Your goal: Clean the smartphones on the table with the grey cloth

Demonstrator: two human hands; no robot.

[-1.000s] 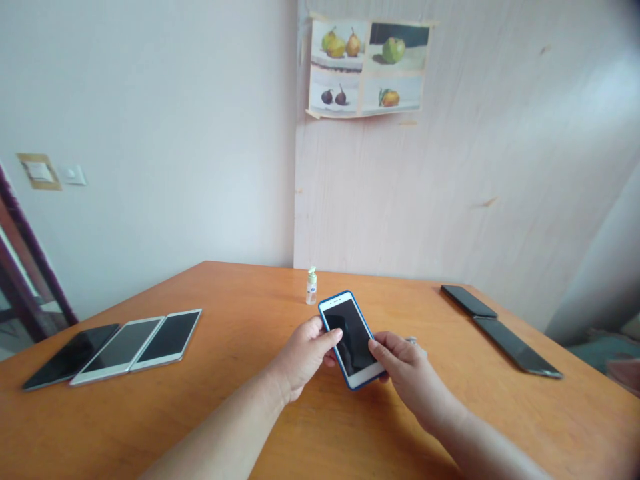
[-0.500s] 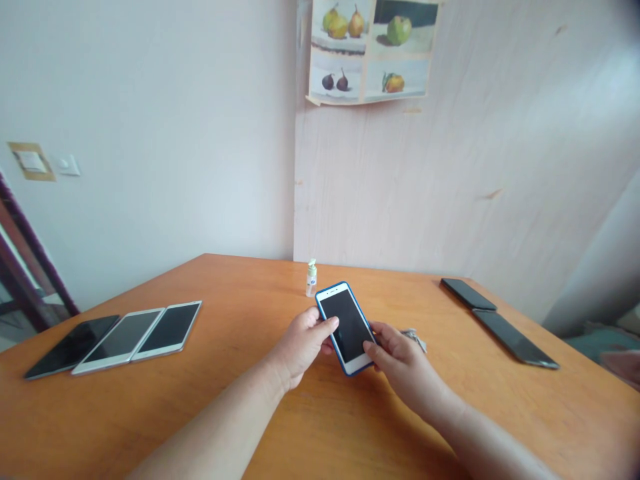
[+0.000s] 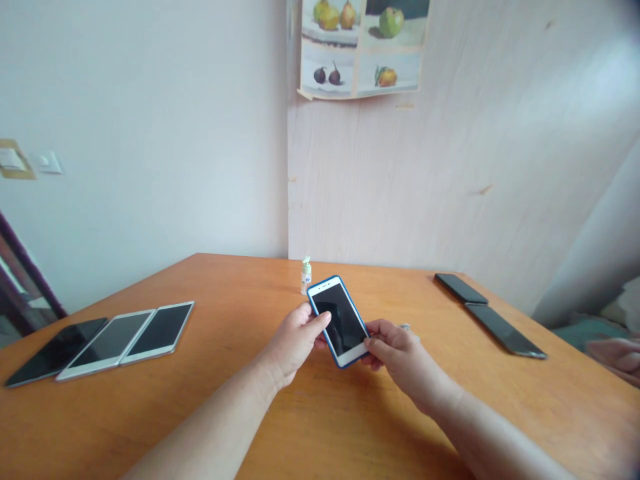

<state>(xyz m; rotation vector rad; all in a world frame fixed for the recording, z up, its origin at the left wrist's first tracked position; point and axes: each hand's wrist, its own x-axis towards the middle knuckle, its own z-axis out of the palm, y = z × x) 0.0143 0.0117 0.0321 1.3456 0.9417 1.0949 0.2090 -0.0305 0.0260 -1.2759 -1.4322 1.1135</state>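
A white smartphone (image 3: 342,325) in a blue case is held tilted above the table, its dark screen facing me. My left hand (image 3: 299,340) grips its left edge, thumb over the screen and fingers behind. At the lower right corner, my right hand (image 3: 397,357) pinches the phone with the thumb near the bottom of the front. Just behind the phone stands a small clear pump bottle (image 3: 306,277) with a pale green top. Behind my right hand a small greyish object (image 3: 406,327) is mostly hidden.
On the wooden table (image 3: 240,280), a black tablet (image 3: 57,350) and two white tablets (image 3: 107,343) (image 3: 159,331) lie side by side at left. Two dark devices (image 3: 461,289) (image 3: 505,329) lie end to end at right. A fruit poster (image 3: 360,50) hangs on the wall.
The whole view has shifted slightly, so things appear a little farther left. My right thumb has moved from the screen towards the phone's lower right edge. Both hands still hold the phone.
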